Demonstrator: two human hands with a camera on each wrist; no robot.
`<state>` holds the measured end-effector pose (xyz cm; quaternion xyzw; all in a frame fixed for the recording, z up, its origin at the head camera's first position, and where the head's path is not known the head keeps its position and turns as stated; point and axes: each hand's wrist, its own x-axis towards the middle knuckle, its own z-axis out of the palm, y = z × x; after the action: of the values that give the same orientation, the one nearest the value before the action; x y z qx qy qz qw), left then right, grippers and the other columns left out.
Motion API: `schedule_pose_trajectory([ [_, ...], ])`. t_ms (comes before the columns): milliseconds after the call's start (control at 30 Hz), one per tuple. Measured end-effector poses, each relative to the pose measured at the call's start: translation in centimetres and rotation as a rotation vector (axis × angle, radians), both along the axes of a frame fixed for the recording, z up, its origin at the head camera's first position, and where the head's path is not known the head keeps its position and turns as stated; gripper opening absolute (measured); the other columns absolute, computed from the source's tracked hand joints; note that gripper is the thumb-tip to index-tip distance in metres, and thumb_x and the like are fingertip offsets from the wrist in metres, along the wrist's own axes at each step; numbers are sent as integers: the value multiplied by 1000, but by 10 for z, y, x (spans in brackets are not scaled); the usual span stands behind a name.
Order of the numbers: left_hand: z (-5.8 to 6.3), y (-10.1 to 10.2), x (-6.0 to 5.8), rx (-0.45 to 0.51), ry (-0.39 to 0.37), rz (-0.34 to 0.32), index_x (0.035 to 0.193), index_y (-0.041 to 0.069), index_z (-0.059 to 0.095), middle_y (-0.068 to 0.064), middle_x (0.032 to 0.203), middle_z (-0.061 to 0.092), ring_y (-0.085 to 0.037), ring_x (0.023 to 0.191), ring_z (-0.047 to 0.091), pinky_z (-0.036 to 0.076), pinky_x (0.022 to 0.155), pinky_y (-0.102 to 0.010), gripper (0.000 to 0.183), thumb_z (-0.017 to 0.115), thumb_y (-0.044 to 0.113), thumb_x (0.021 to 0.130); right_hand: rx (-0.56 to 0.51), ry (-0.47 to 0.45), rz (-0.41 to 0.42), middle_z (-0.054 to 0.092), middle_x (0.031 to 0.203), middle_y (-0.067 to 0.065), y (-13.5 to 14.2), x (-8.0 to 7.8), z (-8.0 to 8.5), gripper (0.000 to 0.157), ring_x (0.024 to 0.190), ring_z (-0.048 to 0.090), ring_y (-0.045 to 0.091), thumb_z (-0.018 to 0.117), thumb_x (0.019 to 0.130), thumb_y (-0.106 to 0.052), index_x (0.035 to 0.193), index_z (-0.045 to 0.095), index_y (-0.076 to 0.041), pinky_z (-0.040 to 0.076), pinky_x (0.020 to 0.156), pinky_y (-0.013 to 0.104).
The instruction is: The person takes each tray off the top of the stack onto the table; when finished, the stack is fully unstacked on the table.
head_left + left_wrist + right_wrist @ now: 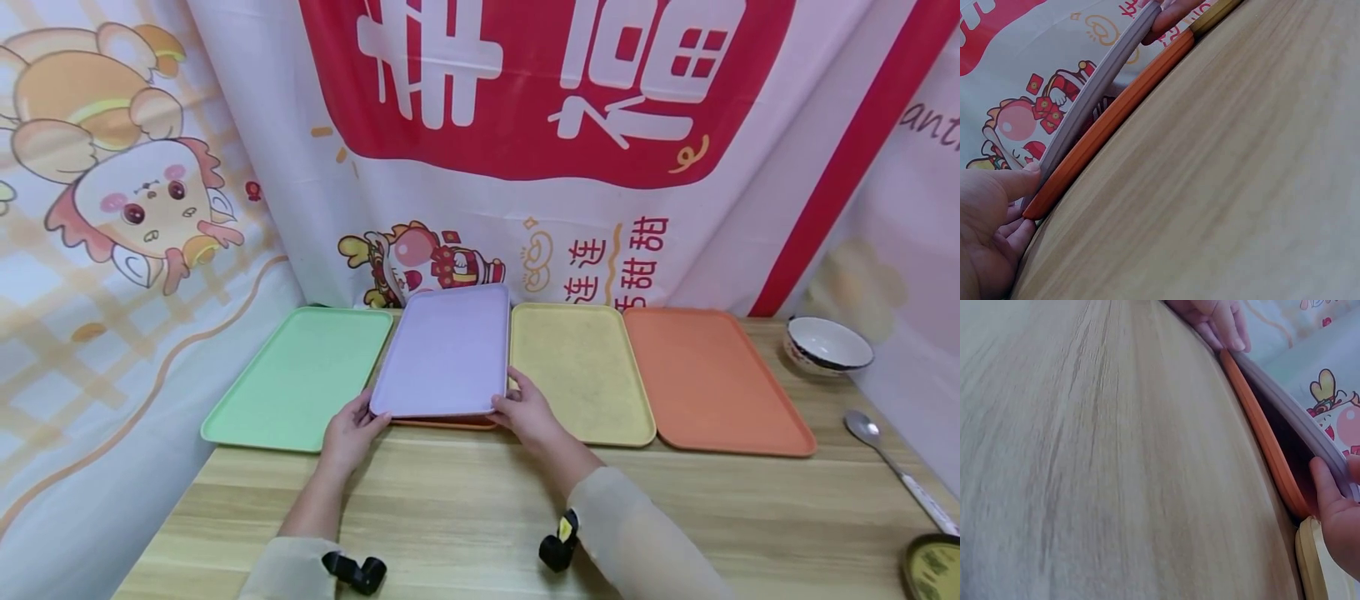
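A lavender tray [446,354] is held at its two front corners, tilted, with its right side raised higher than its left. My left hand [348,437] pinches the left corner, thumb on top and fingers around the edge. At the right corner, my right hand [532,412] grips the rim, its thumb reaching beneath in the right wrist view. Below lies an orange tray [1113,114], mostly covered; a dark wedge-shaped gap between the two trays [1282,419] widens toward my right hand. The fingers of my left hand [988,231] also sit right at the orange tray's corner.
A green tray [300,379] lies to the left; a yellow tray [581,375] and another orange tray [712,379] lie to the right. Farther right are a bowl [828,343], a spoon [896,467] and a dark-rimmed dish [933,567]. Printed cloth [480,217] hangs behind the wooden table [450,517].
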<state>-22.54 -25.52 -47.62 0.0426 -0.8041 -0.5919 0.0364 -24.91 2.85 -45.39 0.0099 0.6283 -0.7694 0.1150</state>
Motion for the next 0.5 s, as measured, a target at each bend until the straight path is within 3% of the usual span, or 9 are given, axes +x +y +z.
schedule_pose_trajectory([
  [200,2,2,1,-19,-7,-2,148,-12,29,-30,154,31,-41,143,34,34,117,-40,67,64,2,93,-15,-1,-39,47,135,37,8,2,6,70,101,61,28,47,95,12,156,18,-4,60,91,37],
  [333,0,0,0,-34,-11,2,149,-11,28,-29,155,29,-41,143,33,34,117,-39,68,64,-1,92,7,37,-39,47,135,37,21,2,13,69,102,62,27,48,96,10,156,17,-3,60,93,40],
  [500,-2,-1,-1,-35,-14,-5,149,-11,27,-30,155,29,-41,142,34,36,115,-39,68,62,-4,91,0,62,-13,48,132,35,43,5,25,69,95,63,18,47,96,9,156,15,-3,57,98,42],
])
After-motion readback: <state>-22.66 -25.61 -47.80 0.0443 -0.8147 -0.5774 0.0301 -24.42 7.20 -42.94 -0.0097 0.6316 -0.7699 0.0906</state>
